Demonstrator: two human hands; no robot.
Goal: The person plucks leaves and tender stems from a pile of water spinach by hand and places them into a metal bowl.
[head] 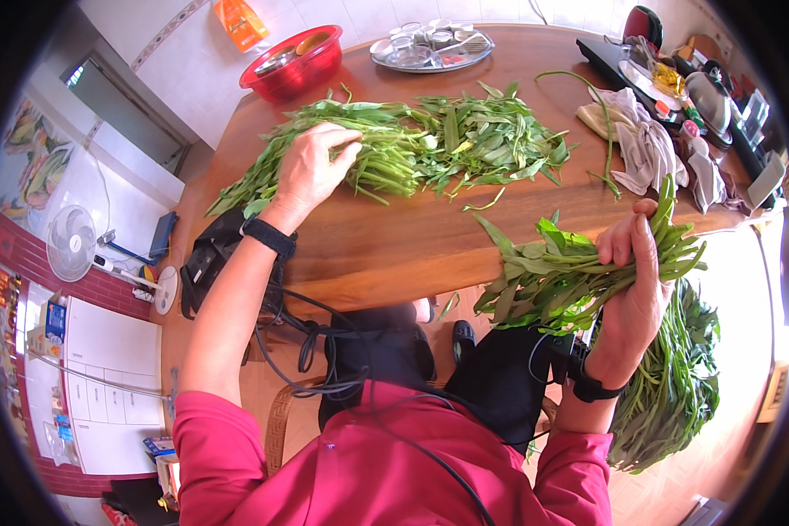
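My right hand [638, 263] grips a bunch of leafy greens [552, 276], which look like water spinach, beyond the table's right front edge. Its thick stems stick out to the right of my fist, and the leaves hang left. Over the wooden table [394, 243], my left hand [319, 158] is at a pile of the same greens [381, 161], whose cut stems point right. Its thumb and fingers are bent towards each other; whether a stem lies between them is unclear. Touching that pile on the right is a heap of loose leaves [493, 135].
A red plastic basin [296, 69] and a tray of cups [434, 52] stand at the back. Crumpled cloths [638, 138] and one long stem [608, 125] lie right. More greens [670, 388] sit low at my right. Black cables [329, 368] cross my lap.
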